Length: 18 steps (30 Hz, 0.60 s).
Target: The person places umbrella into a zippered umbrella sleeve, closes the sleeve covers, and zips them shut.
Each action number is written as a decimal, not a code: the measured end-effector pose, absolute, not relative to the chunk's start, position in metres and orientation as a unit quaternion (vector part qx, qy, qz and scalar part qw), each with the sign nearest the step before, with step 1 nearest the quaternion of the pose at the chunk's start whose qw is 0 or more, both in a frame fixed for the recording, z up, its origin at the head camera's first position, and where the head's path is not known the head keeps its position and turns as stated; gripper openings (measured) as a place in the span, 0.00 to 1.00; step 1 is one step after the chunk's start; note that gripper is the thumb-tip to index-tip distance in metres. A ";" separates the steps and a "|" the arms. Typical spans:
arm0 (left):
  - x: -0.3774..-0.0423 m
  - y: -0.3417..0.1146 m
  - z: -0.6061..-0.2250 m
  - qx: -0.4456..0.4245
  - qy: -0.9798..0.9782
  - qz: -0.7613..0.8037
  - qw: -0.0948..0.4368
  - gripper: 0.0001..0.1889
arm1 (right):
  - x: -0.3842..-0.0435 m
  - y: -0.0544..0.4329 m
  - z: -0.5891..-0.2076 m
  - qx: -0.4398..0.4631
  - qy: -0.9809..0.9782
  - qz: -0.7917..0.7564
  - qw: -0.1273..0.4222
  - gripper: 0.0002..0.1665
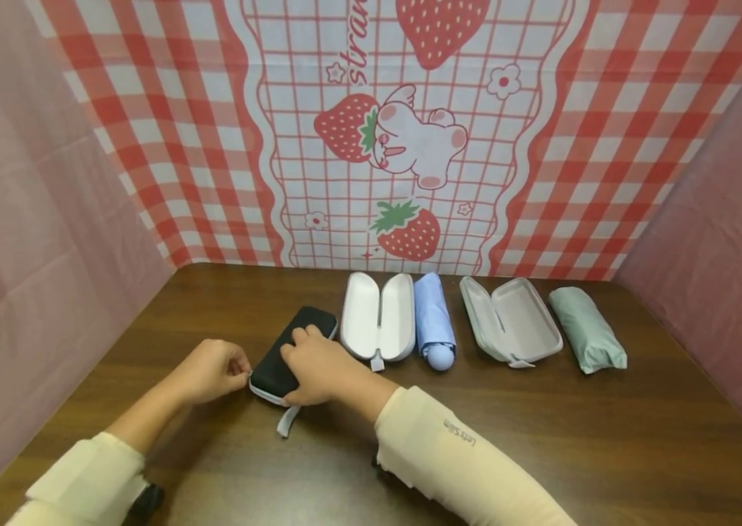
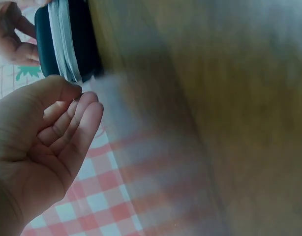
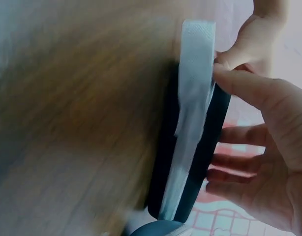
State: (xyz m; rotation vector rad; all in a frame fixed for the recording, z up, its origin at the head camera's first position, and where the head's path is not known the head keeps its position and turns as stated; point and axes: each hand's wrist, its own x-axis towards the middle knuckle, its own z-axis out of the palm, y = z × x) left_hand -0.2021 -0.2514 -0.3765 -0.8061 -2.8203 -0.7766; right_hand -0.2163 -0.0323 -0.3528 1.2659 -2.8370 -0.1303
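A black zip case (image 1: 284, 358) lies closed and slanted on the table, with a light grey zipper band (image 2: 64, 42) round its side and a grey fabric strap (image 3: 196, 64) at its near end. My right hand (image 1: 323, 365) grips it, fingers spread across the top and thumb at the near edge. At the case's left corner, my left hand (image 1: 213, 371) pinches with thumb and fingertips at the end of the zipper. The zipper pull itself is mostly hidden by those fingertips (image 2: 72, 91).
Right of the black case stands a white case (image 1: 362, 314), unfolded. Beside it lie a folded blue umbrella (image 1: 433, 314), an unfolded grey-green case (image 1: 525, 321) and a folded pale green umbrella (image 1: 586, 329). A checked strawberry cloth (image 1: 209, 146) hangs behind the wooden table (image 1: 542, 438).
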 end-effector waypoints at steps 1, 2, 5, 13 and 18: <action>-0.204 -0.252 -0.376 -0.269 -0.929 -0.244 0.067 0.07 | -0.219 -0.032 -0.353 0.410 -0.911 -0.035 0.012 0.42; -0.206 -0.253 -0.376 -0.271 -0.930 -0.234 0.077 0.07 | -0.222 -0.031 -0.354 0.414 -0.910 -0.029 0.010 0.42; -0.210 -0.256 -0.375 -0.273 -0.933 -0.216 0.091 0.06 | -0.228 -0.029 -0.355 0.425 -0.905 -0.018 0.014 0.37; -0.211 -0.259 -0.377 -0.254 -0.939 -0.216 0.079 0.06 | -0.230 -0.027 -0.356 0.448 -0.893 -0.023 0.029 0.32; -0.208 -0.258 -0.374 -0.262 -0.939 -0.209 0.079 0.07 | -0.231 -0.028 -0.355 0.445 -0.893 -0.051 0.034 0.31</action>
